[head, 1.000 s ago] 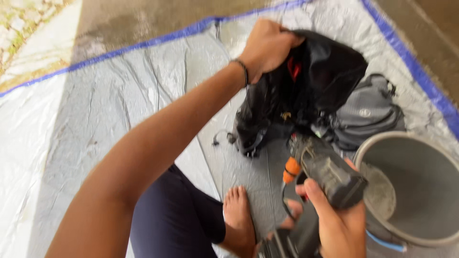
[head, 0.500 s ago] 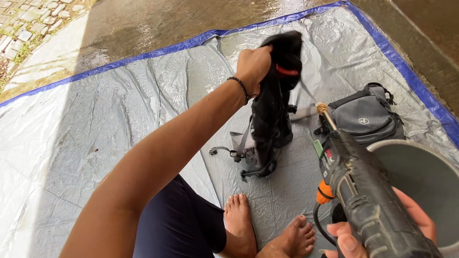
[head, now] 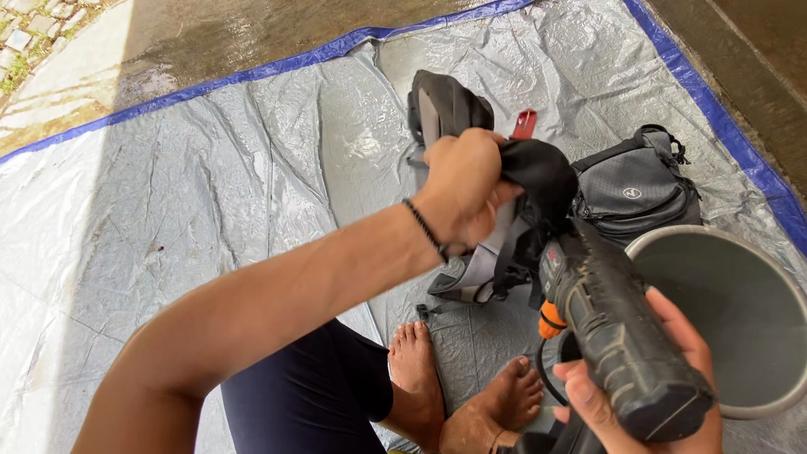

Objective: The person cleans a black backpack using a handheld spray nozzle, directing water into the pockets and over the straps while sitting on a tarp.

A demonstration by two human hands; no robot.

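My left hand (head: 464,187) grips the black fabric of a black and grey backpack (head: 471,168) and holds it up off a silver tarp (head: 210,193). My right hand (head: 639,395) holds a black spray gun (head: 618,336) with an orange fitting, its nozzle pointing toward the backpack. A thin black band circles my left wrist. My bare feet (head: 454,387) rest on the tarp below the backpack.
A smaller grey bag (head: 639,189) lies on the tarp to the right of the backpack. A grey round bucket (head: 723,311) stands at the right edge. The tarp has a blue border (head: 252,71), with wet pavement beyond it.
My left hand has turned and lowered the backpack, bunching its fabric. The spray gun has come nearer to the backpack, with its nozzle now against the bag.
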